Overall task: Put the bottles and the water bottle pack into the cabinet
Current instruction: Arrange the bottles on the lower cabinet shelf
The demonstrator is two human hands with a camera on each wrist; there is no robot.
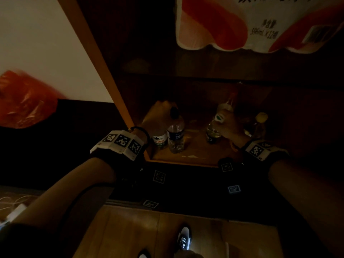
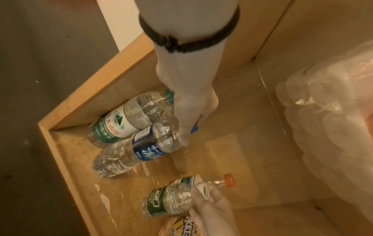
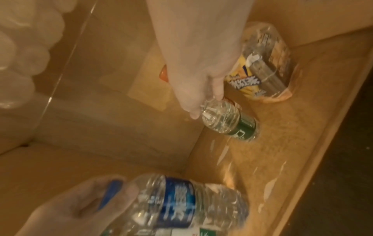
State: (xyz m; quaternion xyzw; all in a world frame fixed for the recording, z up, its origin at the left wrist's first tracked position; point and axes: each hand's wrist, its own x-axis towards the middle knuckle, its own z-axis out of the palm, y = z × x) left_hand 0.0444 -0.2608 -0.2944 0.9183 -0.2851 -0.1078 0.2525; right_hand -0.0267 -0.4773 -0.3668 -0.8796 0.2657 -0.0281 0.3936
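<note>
Inside the wooden cabinet my left hand grips the blue-capped neck of a blue-label water bottle standing on the bottom shelf. A green-label bottle stands right beside it in the left corner. My right hand holds the shoulder of another green-label bottle with an orange cap, its base on the shelf. A yellow-label bottle stands just right of it. The shrink-wrapped water bottle pack sits on the shelf above.
An orange plastic bag lies on a dark surface left of the cabinet. A dark mat with square markers lies in front of the cabinet, then wooden floor with my shoe. White cables lie at the lower left.
</note>
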